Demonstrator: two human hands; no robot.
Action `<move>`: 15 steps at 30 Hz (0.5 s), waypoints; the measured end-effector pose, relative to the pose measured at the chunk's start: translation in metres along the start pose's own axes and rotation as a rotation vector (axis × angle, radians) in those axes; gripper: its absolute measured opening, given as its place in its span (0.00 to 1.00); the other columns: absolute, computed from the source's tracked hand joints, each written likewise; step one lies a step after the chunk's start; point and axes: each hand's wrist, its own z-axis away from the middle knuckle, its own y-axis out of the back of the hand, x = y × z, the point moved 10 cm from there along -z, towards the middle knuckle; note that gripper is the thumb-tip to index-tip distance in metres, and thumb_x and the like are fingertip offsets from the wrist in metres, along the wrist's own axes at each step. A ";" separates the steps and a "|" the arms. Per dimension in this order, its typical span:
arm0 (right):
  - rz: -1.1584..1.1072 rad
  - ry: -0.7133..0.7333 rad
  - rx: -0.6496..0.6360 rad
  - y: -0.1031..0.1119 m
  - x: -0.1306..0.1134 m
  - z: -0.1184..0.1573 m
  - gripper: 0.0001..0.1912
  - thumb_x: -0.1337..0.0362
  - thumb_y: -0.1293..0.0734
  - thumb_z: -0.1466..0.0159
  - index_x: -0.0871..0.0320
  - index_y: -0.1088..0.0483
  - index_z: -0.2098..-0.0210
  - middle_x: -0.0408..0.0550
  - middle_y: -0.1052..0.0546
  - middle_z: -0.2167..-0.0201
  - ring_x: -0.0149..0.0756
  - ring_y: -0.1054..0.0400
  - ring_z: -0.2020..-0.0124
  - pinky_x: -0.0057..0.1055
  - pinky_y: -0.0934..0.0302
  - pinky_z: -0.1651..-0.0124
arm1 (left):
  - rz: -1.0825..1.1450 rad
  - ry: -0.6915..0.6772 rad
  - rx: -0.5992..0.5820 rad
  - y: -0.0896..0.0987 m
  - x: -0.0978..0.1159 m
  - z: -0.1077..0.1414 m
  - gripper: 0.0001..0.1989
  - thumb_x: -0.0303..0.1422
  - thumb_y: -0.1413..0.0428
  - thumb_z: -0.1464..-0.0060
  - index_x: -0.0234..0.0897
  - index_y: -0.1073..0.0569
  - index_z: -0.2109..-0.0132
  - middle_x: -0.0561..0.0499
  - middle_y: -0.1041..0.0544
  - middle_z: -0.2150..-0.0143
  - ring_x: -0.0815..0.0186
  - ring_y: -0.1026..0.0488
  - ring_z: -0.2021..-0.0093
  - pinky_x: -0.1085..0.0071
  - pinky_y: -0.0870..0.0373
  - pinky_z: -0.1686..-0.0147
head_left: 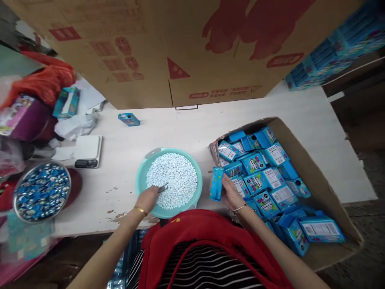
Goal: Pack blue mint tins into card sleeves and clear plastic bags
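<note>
My left hand (pixel 148 199) is closed on a small metal scoop (pixel 163 188), whose end reaches into the pale candies (pixel 177 176). These small, whitish pieces fill much of a mint-green basin (pixel 138 176) on the table before me. To the right of the basin, my right hand (pixel 231 193) grips a small blue candy box (pixel 216 184) held upright. Beside that hand stands an open cardboard carton (pixel 313 164) with many similar blue boxes (pixel 255 182) piled inside. The scoop's bowl is partly hidden among the candies.
A large cardboard box (pixel 144 52) stands along the back of the white table (pixel 174 128). One blue box (pixel 129 119) lies near it. At left are a white scale (pixel 88 150) and a metal bowl (pixel 18 200) of blue wrapped pieces. Blue packs (pixel 325 60) are stacked back right.
</note>
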 end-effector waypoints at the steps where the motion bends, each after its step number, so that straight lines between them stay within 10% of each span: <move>1: -0.003 -0.032 0.002 -0.001 0.005 0.004 0.31 0.40 0.35 0.45 0.53 0.35 0.51 0.48 0.23 0.64 0.43 0.27 0.63 0.41 0.31 0.63 | 0.027 -0.004 0.045 -0.007 0.010 -0.009 0.12 0.32 0.55 0.41 0.36 0.28 0.57 0.42 0.25 0.58 0.58 0.27 0.57 0.64 0.32 0.57; 8: 0.017 -0.027 -0.008 0.004 0.014 0.017 0.26 0.53 0.27 0.50 0.52 0.36 0.55 0.45 0.24 0.59 0.41 0.29 0.58 0.41 0.32 0.55 | 0.162 -0.094 0.200 -0.024 0.045 -0.052 0.13 0.27 0.53 0.45 0.40 0.31 0.53 0.44 0.26 0.52 0.59 0.29 0.51 0.63 0.34 0.50; 15: 0.606 0.425 -0.052 -0.012 -0.027 0.018 0.17 0.58 0.33 0.42 0.54 0.36 0.55 0.48 0.28 0.59 0.41 0.33 0.57 0.40 0.37 0.52 | 0.298 -0.279 0.258 0.030 0.038 -0.004 0.13 0.36 0.53 0.41 0.38 0.31 0.52 0.45 0.25 0.54 0.62 0.29 0.53 0.65 0.33 0.52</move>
